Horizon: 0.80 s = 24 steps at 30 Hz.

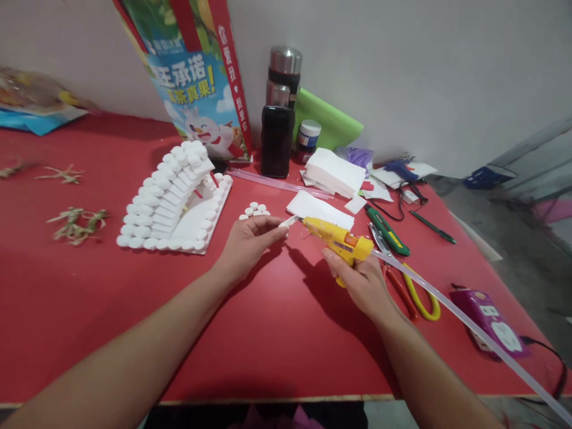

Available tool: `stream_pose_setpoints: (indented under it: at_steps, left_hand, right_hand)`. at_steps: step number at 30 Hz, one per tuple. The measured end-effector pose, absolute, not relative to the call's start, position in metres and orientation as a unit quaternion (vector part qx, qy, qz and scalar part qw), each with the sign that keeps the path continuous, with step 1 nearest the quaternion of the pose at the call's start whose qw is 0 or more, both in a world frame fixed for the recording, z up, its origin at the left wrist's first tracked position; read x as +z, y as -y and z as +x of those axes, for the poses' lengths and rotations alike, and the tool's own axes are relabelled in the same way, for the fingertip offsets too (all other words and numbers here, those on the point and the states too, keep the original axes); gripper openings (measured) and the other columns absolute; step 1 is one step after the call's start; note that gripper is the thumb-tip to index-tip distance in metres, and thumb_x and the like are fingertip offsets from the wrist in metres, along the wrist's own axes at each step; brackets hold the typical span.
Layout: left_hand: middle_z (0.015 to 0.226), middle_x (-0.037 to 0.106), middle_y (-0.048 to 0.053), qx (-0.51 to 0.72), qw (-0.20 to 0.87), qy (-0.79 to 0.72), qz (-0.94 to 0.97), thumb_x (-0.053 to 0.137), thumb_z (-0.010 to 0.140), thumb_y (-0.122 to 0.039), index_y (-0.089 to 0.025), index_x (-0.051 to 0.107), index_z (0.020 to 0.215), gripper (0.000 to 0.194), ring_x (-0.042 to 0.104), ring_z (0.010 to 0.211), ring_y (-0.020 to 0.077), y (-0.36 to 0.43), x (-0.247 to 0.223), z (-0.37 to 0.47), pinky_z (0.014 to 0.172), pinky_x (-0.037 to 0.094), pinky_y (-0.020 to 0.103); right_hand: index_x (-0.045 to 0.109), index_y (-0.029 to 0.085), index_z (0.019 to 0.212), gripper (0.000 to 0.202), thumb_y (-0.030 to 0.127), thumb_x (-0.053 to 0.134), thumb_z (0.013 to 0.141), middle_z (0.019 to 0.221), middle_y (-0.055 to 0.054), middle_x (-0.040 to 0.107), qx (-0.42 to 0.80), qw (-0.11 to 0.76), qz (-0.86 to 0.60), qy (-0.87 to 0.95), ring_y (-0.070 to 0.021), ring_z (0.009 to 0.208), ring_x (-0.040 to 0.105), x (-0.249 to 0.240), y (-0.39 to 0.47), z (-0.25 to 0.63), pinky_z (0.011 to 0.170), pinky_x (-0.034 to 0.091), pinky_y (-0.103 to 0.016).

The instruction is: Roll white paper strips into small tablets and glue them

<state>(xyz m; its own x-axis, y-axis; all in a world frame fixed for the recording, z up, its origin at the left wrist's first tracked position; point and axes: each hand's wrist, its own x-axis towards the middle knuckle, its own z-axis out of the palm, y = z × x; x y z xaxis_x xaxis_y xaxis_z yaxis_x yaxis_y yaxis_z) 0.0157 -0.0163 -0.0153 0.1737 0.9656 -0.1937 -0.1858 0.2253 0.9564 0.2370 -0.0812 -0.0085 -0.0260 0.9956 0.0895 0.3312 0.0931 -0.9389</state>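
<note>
Yellow plastic fills the right hand (361, 283): its fingers are wrapped round the grip of a glue gun (340, 238), whose nozzle points to nine o'clock. A clear glue stick (465, 322) runs out of the gun's back toward five o'clock, past the table edge. The left hand (248, 241) is closed to a pinch, thumb and fingertips holding a small white piece (287, 222) right at the nozzle tip.

At twelve o'clock from the left hand lies a little cluster of white discs (254, 210); at ten o'clock stands a white foam model (172, 202) covered in rows of such discs. White foam sheets (319, 208) lie at twelve o'clock from the gun, with a thicker stack (335, 171) beyond. Just right of the gun, at three o'clock, lie a green knife (388, 231) and scissors (415, 295) with yellow and red handles. A purple device (489, 319) sits at four o'clock. Farther off, at twelve o'clock, a black flask (277, 140) and a printed box (196, 83) stand by the wall on the red table (277, 351).
</note>
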Motion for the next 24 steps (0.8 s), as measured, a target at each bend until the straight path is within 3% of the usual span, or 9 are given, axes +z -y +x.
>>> stream_pose_setpoints:
  at_steps: [10, 15, 24]
  left_hand:
    - [0.073, 0.071, 0.006, 0.451, 0.740, -0.377, 0.327, 0.091, 0.070, -0.031, -0.013, 0.074, 0.079, 0.026, 0.067, 0.063, 0.0165, 0.012, -0.018, 0.015, 0.056, 0.056, 0.027]
    - [0.077, 0.072, 0.008, 0.431, 0.792, -0.389, 0.189, 0.080, 0.080, -0.012, -0.011, 0.074, 0.080, 0.006, 0.070, 0.070, 0.0144, 0.012, -0.012, 0.016, 0.067, 0.060, 0.023]
    - [0.080, 0.069, 0.011, 0.409, 0.828, -0.369, 0.102, 0.063, 0.095, -0.011, -0.006, 0.073, 0.082, 0.017, 0.069, 0.070, 0.0139, 0.012, -0.007, 0.017, 0.068, 0.062, 0.022]
  right_hand:
    - [0.056, 0.022, 0.067, 0.042, 0.051, 0.063, 0.097, 0.064, 0.001, 0.054, 0.380, 0.410, -0.560, 0.612, -0.0178, 0.065, 0.052, -0.009, 0.082, 0.236, 0.063, 0.041, -0.031]
    - [0.051, 0.022, 0.065, 0.045, 0.052, 0.062, 0.097, 0.060, 0.002, 0.047, 0.393, 0.420, -0.545, 0.610, -0.0148, 0.056, 0.043, -0.009, 0.083, 0.239, 0.056, 0.035, -0.030]
    - [0.072, 0.021, 0.086, 0.033, 0.051, 0.063, 0.097, 0.068, -0.001, 0.063, 0.399, 0.402, -0.553, 0.611, -0.0183, 0.063, 0.058, -0.009, 0.088, 0.233, 0.059, 0.043, -0.031]
